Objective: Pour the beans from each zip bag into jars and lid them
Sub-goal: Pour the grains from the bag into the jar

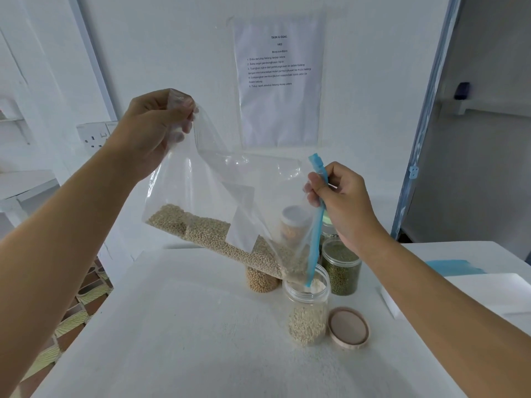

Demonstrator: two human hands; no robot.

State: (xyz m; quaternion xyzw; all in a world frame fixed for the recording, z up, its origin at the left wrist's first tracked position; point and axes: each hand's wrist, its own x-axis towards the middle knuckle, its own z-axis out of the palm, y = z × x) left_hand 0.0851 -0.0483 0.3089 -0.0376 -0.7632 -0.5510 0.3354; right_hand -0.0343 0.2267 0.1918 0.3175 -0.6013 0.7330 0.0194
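- Above the white counter, a clear zip bag hangs tilted between both hands, its closed end high on the left and its mouth low on the right.
- The left hand is raised, fingers curled round the bag's upper corner and gripping the bunched plastic.
- The right hand sits lower, thumb and fingers pinching the blue zip strip near its upper end.
- Pale beans lie along the bag's lower edge in a sloping band that runs down toward the mouth.
- The strip's lower tip dips into the open jar, which stands upright on the counter, partly filled with the same pale beans.
- A round tan lid lies flat on the counter just beside that jar, on its right.
- Behind the open jar stands a jar of green beans; whether it is lidded cannot be told, since the right hand covers its top.
- To the left of it, a jar of yellowish beans shows below the bag, its top hidden by the plastic.
- Another jar with a white lid is seen blurred through the bag, farther back.
- A printed sheet is stuck to the wall behind the counter.
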